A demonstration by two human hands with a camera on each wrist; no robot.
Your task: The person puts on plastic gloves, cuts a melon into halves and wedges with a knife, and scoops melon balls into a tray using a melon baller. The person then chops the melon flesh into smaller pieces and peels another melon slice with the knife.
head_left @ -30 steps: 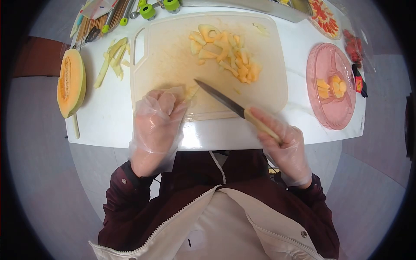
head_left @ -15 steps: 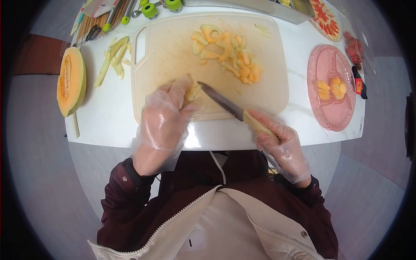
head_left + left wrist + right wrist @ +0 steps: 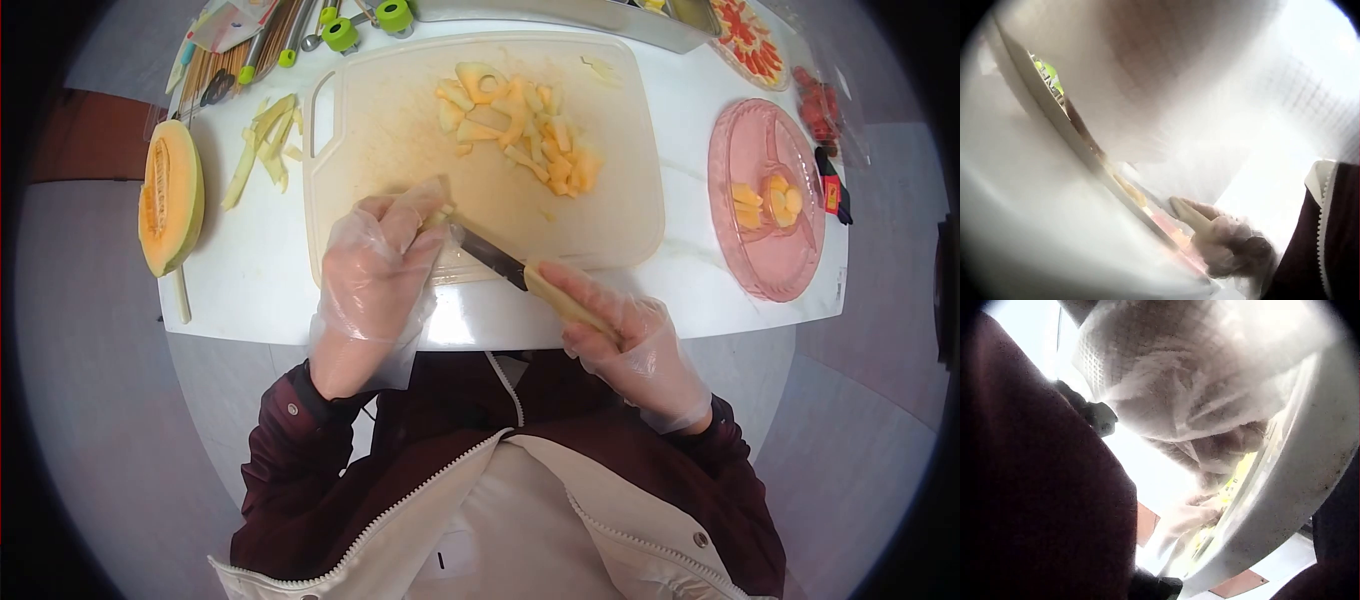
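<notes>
In the head view my gloved left hand (image 3: 372,275) is over the front left of the cream cutting board (image 3: 380,110), its fingertips pinching a small pale melon piece (image 3: 440,214) mostly hidden by the fingers. My gloved right hand (image 3: 645,350) grips the pale handle of a knife (image 3: 492,260). The blade slants up to the left, its tip right at the melon piece and left fingertips. Farther back on the board lies a heap of cut orange melon pieces (image 3: 560,150). The left wrist view shows the right hand (image 3: 1232,247) round the knife handle (image 3: 1191,212).
A halved melon (image 3: 170,200) stands at the table's left, with strips of rind (image 3: 262,140) beside the board. On the right is a pink divided plate (image 3: 735,255) holding a few melon pieces. Green-handled tools (image 3: 342,36) and a metal tray (image 3: 570,22) line the back.
The knife has shifted left and down, bringing its tip to the left fingertips. My left fingers have closed in on the melon piece, which showed more openly before.
</notes>
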